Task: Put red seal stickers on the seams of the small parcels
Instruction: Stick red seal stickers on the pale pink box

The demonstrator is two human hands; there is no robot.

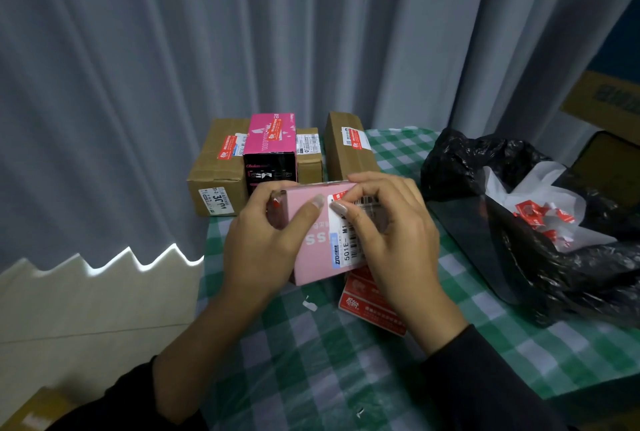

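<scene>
Green checked tablecloth (311,344), grey curtains behind. The pale pink cardboard box (313,257) with a white shipping label is mid-table, in both hands. The left hand (263,243) grips its left end, thumb across the top. The right hand (391,240) curls over the label, fingertips seemingly pinning the small red seal sticker (338,195) at the far edge. I'd rub it down firmly across that seam.

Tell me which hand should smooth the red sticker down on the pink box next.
The right hand, probably. Its thumb and curled fingers pinch the pink box at its far edge, right at the red sticker, while the left hand grips the box's left side, steadying it.
</scene>
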